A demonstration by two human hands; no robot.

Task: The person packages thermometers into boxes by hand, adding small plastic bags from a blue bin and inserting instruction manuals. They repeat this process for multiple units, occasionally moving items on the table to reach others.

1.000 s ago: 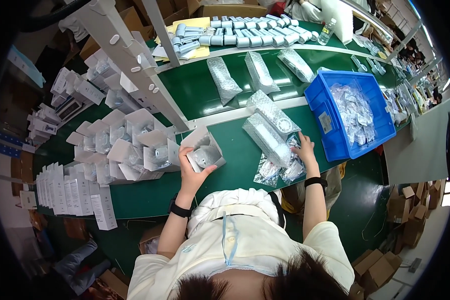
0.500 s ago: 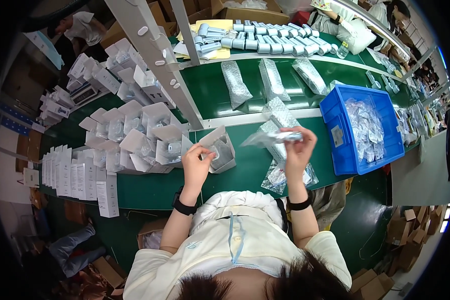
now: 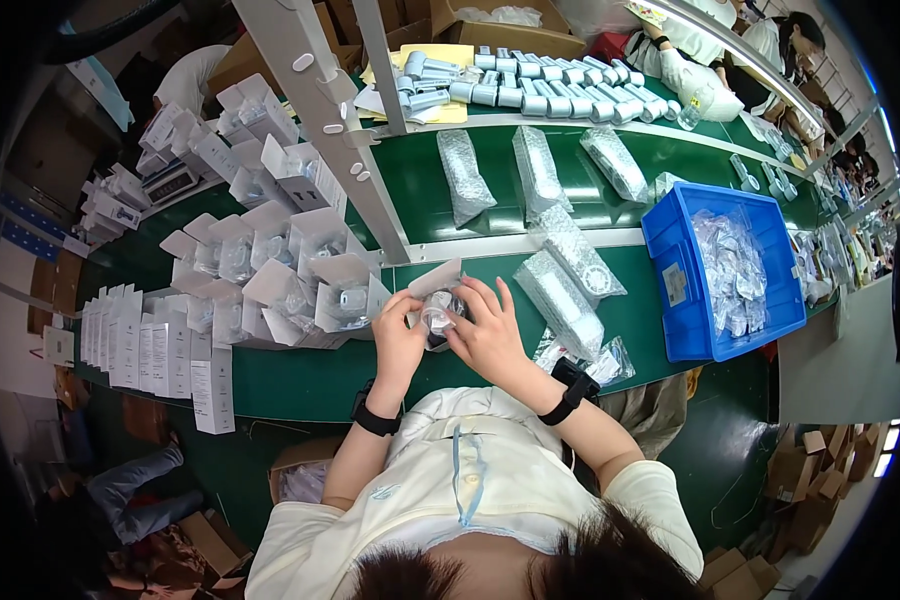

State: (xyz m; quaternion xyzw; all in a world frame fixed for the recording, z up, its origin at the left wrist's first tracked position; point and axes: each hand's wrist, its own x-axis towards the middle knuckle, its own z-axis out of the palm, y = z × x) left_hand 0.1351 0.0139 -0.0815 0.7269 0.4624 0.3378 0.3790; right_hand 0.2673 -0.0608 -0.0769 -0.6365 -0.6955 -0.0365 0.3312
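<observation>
In front of me stands an open white carton point(image 3: 435, 279) with its flap raised. A crumpled clear plastic bag point(image 3: 436, 316) sits at its mouth; what the bag contains is too small to make out. My left hand point(image 3: 400, 333) is closed at the carton's left side, its fingertips at the edge beside the bag. From the right, my right hand point(image 3: 492, 332) grips the bag with thumb and fingers, its other fingers raised over the carton. The hands hide most of the carton's front and right side.
To the left stand several open white cartons point(image 3: 270, 250) with bagged contents and a row of closed ones point(image 3: 120, 340). Bubble-wrapped packages point(image 3: 560, 305) lie to the right, beside a blue bin point(image 3: 673, 300) of small bagged parts. Grey-blue cylinders point(image 3: 550, 95) fill the back shelf behind a metal post point(image 3: 325, 130).
My right hand has swung left from above the bubble-wrapped packages to the carton, bringing the clear bag with it. My left hand has shifted slightly right, staying by the carton.
</observation>
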